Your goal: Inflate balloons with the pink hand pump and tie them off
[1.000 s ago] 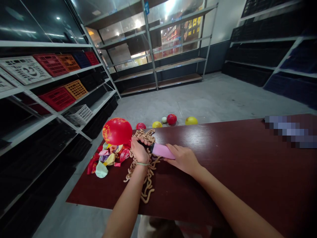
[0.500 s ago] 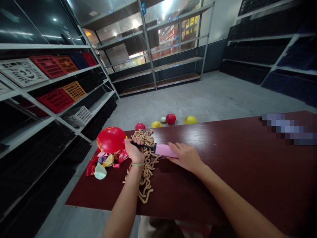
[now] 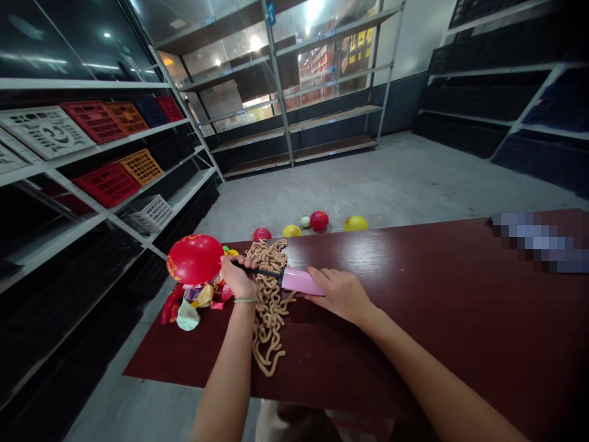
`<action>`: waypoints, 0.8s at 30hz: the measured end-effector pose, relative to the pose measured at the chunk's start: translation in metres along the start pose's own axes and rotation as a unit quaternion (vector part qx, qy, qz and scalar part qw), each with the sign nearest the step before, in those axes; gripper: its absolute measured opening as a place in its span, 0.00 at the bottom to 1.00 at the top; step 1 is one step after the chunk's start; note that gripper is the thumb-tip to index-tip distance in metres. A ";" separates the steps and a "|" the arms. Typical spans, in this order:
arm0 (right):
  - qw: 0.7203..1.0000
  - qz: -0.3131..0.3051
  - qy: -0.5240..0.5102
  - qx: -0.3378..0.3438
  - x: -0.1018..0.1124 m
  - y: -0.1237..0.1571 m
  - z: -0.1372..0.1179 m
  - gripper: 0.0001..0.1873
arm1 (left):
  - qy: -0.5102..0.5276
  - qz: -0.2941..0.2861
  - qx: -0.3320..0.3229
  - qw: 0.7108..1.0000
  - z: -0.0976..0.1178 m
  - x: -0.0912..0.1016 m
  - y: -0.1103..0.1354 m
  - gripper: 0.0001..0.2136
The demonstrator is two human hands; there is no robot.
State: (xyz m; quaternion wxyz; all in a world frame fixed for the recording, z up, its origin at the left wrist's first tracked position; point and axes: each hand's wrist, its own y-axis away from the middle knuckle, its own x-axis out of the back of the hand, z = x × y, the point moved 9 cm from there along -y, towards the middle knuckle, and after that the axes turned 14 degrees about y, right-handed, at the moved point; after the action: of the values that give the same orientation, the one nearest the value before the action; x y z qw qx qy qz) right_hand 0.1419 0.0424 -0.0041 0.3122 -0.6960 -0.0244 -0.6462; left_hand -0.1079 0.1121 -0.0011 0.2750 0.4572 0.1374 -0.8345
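A balloon pump [image 3: 299,280] with a pink barrel and a black rod stretches between my hands above the table. My left hand [image 3: 240,281] is closed round its black end, right beside the neck of an inflated red balloon [image 3: 196,259] with yellow print. The neck itself is hidden by my fingers. My right hand [image 3: 341,294] wraps the pink barrel. Below the red balloon lies a pile of flat balloons [image 3: 188,314] in several colours. Beige rope-like strands [image 3: 269,331] lie in a tangled heap beneath the pump.
The dark red-brown table [image 3: 414,319] extends to the right, with a pixelated object [image 3: 538,239] at its far right. Beyond the far edge, several balloons rest on the floor, among them a yellow balloon [image 3: 356,223]. Shelves with plastic crates [image 3: 105,183] stand left.
Both hands have shifted left with the pump, the left hand further than the right. A little more of the black rod shows. The red balloon has moved left too.
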 end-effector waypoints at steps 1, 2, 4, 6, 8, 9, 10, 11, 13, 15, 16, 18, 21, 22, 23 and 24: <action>1.000 -0.001 0.002 0.001 0.001 0.001 0.001 0.30 | 0.004 0.002 -0.006 1.000 0.002 0.002 -0.002 0.12; 1.000 -0.003 0.005 0.001 0.001 0.001 0.002 0.30 | 0.008 0.006 -0.007 1.000 0.002 0.003 -0.002 0.12; 1.000 -0.010 0.012 -0.003 -0.001 0.002 0.002 0.30 | 0.012 0.020 0.003 1.000 -0.005 0.004 0.003 0.11; 1.000 -0.020 0.013 -0.014 -0.004 0.003 0.001 0.29 | 0.005 0.027 0.028 0.999 -0.018 0.000 0.014 0.11; 0.999 -0.029 0.008 -0.032 -0.007 0.005 0.001 0.28 | -0.010 0.013 0.055 0.998 -0.033 -0.008 0.030 0.11; 0.999 -0.033 0.005 -0.043 -0.008 0.005 0.001 0.28 | -0.019 -0.001 0.064 0.998 -0.039 -0.013 0.037 0.11; 0.998 -0.035 0.002 -0.050 -0.009 0.006 0.001 0.28 | -0.025 -0.014 0.068 0.997 -0.043 -0.017 0.043 0.11; 0.998 -0.036 -0.002 -0.055 -0.010 0.006 0.000 0.28 | -0.029 -0.024 0.072 0.997 -0.046 -0.020 0.047 0.12; 0.998 -0.036 -0.011 -0.053 -0.012 0.006 -0.002 0.29 | -0.033 -0.030 0.078 0.996 -0.048 -0.021 0.050 0.13; 0.998 -0.032 -0.020 -0.043 -0.012 0.004 -0.006 0.30 | -0.034 -0.023 0.079 0.996 -0.044 -0.019 0.046 0.13; 0.999 -0.028 -0.023 -0.038 -0.011 0.004 -0.007 0.30 | -0.032 -0.020 0.075 0.997 -0.040 -0.017 0.041 0.12; 0.999 -0.019 -0.023 -0.028 -0.009 0.002 -0.007 0.30 | -0.021 -0.015 0.060 0.998 -0.029 -0.015 0.031 0.12; 1.000 -0.007 -0.012 -0.009 -0.003 0.001 -0.002 0.30 | 0.002 -0.016 0.033 0.999 -0.012 -0.011 0.015 0.13; 1.000 -0.004 -0.008 -0.001 -0.002 0.001 0.000 0.30 | 0.007 -0.015 0.021 1.000 -0.006 -0.008 0.009 0.13; 1.000 -0.003 -0.004 0.005 0.000 0.001 0.002 0.30 | 0.011 -0.012 0.009 1.000 -0.001 -0.005 0.004 0.13; 1.000 -0.002 0.000 0.008 0.000 0.001 0.003 0.30 | 0.011 -0.007 -0.002 1.000 0.003 -0.002 0.001 0.13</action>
State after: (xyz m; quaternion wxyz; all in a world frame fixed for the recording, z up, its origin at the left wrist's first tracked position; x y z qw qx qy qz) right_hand 0.1452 0.0432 -0.0040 0.3162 -0.6935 -0.0306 -0.6467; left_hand -0.1087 0.1110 0.0021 0.2682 0.4652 0.1453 -0.8310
